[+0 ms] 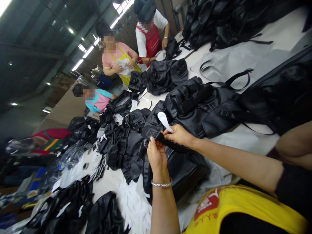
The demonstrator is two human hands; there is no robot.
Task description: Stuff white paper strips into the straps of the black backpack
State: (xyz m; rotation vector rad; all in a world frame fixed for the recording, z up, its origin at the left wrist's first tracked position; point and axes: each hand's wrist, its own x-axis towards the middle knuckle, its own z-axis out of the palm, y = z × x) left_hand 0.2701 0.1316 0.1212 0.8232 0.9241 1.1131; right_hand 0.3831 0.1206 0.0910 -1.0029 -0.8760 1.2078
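Note:
My left hand (156,155), with a silver bracelet on its wrist, pinches the end of a black strap (170,144) belonging to a black bag (181,169) lying right in front of me. My right hand (179,134) grips the same strap a little further along and also holds a small white plastic piece (164,121) that sticks up from its fingers. Both hands are closed, close together, above the bag.
A long white table (243,136) is covered with several black backpacks (200,104) and bag parts (122,143). Three people in aprons (117,61) work at the far side. White paper sheets (134,201) lie near me, with more black bags at the lower left.

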